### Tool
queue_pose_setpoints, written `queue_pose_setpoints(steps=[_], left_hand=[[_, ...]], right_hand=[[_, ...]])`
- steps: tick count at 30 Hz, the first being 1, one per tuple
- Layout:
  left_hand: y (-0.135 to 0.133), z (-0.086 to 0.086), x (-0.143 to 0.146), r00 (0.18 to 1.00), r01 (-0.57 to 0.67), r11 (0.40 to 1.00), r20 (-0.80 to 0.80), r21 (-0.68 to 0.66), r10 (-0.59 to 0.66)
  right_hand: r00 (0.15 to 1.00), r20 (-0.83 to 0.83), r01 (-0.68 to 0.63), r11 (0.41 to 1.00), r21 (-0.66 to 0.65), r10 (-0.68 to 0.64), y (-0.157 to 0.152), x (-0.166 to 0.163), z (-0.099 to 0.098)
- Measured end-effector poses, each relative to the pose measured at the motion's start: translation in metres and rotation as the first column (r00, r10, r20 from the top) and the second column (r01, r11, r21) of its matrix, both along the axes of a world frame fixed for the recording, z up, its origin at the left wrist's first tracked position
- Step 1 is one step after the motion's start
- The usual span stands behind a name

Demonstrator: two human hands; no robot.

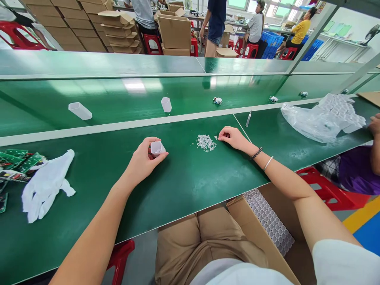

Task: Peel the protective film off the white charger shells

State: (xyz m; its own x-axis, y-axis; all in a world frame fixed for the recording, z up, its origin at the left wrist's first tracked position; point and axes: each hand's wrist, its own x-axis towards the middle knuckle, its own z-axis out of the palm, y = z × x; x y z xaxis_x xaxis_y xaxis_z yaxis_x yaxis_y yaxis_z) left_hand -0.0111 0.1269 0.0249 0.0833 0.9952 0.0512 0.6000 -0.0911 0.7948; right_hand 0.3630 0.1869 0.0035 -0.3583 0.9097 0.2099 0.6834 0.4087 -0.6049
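My left hand (144, 158) is closed around a small translucent white square cap (156, 148), held upright just above the green table (178, 186). My right hand (233, 136) rests on the table with its fingers curled in a pinch beside a heap of several tiny clear parts (206, 142); what the fingertips hold is too small to make out. A dark bead bracelet and a silver bangle sit on that wrist.
White gloves (44, 186) and green circuit boards (18, 158) lie at the left. Two more white caps (80, 111) (166, 104) and small assemblies (217, 100) sit on the conveyor. A plastic bag of caps (323, 116) lies right, by a co-worker's hand (374, 124). A cardboard box of caps (267, 217) rests at my lap.
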Motion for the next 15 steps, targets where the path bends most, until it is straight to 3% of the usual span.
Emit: queue_pose_setpoints(steps=[3,6,8,10,13,15], left_hand=[[-0.014,0.012,0.009,0.949,-0.009,0.989,0.310,-0.145,0.054],[-0.043,0.025,0.027,0.759,0.104,0.950,0.641,-0.294,0.115],[-0.067,0.027,0.043,0.617,0.172,0.932,0.772,-0.319,0.151],[-0.089,0.023,0.058,0.528,0.178,0.930,0.829,-0.321,0.185],[-0.117,0.014,0.076,0.532,0.074,0.948,0.816,-0.310,0.225],[-0.130,0.014,0.085,0.581,-0.014,0.966,0.784,-0.259,0.219]], right_hand=[[0.997,0.065,-0.055,0.997,0.054,0.052,-0.004,-0.004,0.002],[0.987,0.131,-0.112,0.988,0.110,0.097,-0.005,-0.005,0.002],[0.979,0.167,-0.140,0.981,0.137,0.116,-0.006,-0.007,0.004],[0.972,0.198,-0.156,0.976,0.150,0.125,-0.013,-0.013,0.009],[0.969,0.165,-0.215,0.952,0.217,0.182,-0.042,-0.035,0.028],[0.953,0.057,-0.299,0.891,0.342,0.298,-0.074,-0.057,0.046]])
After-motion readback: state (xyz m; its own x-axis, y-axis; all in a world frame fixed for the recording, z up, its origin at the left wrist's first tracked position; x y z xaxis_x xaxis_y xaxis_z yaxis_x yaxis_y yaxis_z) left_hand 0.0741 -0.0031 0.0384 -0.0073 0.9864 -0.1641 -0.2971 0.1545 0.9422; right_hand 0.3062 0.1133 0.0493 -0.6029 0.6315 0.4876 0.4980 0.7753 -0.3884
